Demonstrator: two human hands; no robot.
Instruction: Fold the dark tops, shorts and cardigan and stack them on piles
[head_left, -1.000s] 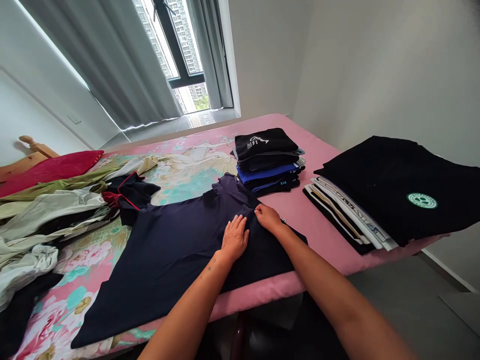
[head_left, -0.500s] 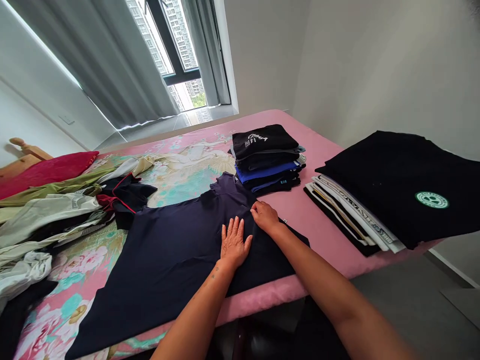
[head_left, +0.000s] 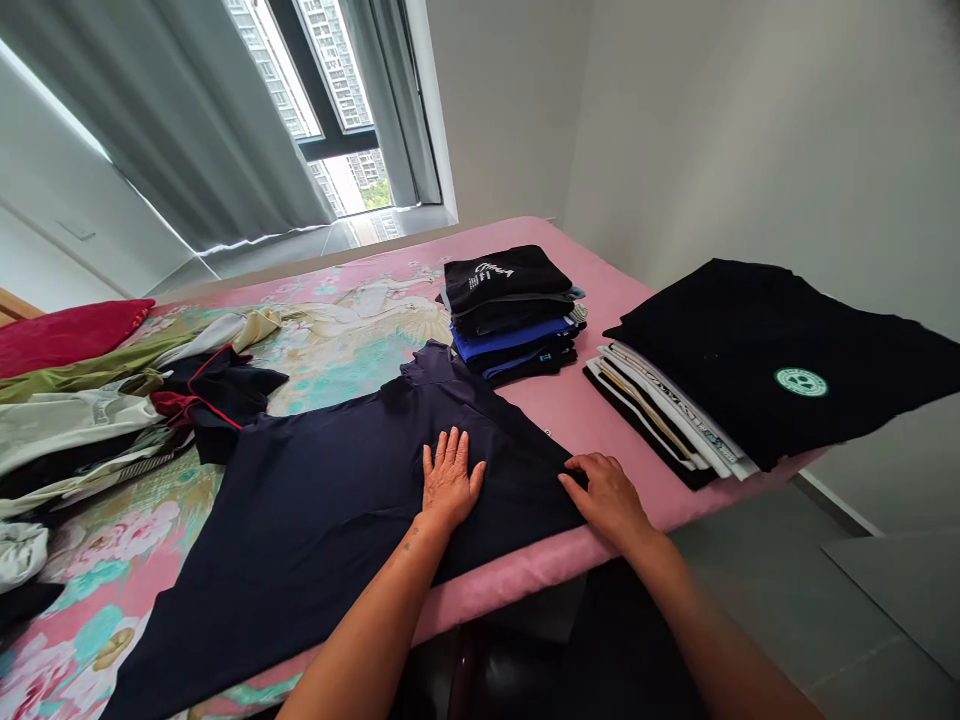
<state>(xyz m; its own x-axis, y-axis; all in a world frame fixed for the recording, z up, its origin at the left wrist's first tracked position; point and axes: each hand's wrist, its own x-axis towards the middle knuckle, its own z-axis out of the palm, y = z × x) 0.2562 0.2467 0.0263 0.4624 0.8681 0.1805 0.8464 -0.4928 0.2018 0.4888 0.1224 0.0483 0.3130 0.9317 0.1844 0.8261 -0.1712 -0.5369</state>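
Observation:
A dark navy T-shirt (head_left: 322, 500) lies spread along the near edge of the bed, its collar end towards the stack of folded clothes. My left hand (head_left: 450, 480) rests flat on the upper part of the shirt, fingers extended. At the shirt's right-hand sleeve end is my right hand (head_left: 611, 500), fingers curved and thumb apart from them. It covers the sleeve's tip, and I see nothing gripped between its fingers.
Folded dark and blue clothes (head_left: 514, 315) form a stack beyond the shirt. To the right, a black garment with a green badge (head_left: 750, 350) tops folded light clothes (head_left: 667, 410). Loose clothes (head_left: 82, 425) and a red pillow (head_left: 67, 335) lie left on the bed (head_left: 517, 570).
My right hand has moved right and nearer, from beside the collar to the sleeve end. My left hand stays flat on the shirt. The view has shifted slightly to the right.

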